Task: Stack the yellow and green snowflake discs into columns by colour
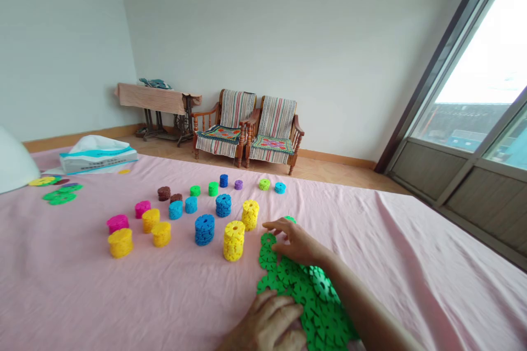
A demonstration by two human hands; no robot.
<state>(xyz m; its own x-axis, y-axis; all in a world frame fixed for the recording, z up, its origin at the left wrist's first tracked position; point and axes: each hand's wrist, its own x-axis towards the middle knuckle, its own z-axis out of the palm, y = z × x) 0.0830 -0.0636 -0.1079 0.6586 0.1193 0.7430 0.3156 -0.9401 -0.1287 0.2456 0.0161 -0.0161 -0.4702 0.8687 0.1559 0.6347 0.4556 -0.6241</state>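
Observation:
A spread of green snowflake-shaped plastic discs (315, 307) lies overlapping on the pink cloth. My right hand (296, 244) reaches over its far end, thumb and fingers apart. Its fingertips are near a few green discs (268, 239) at the left edge; nothing shows in its grasp. My left hand (267, 322) rests low at the near left side of the spread, fingers laid against the discs and its thumb hidden. Left of the hands stand yellow stacks of discs (234, 241) and blue stacks of discs (205, 230).
Farther left are orange-yellow stacks (121, 243), magenta stacks (118, 224) and brown stacks (163, 193). Small green, purple and light-blue stacks (280, 188) stand behind. Loose discs (61, 195) lie near a tissue pack (99, 156). Two wooden chairs (272, 142) stand beyond the pink cloth (164, 296).

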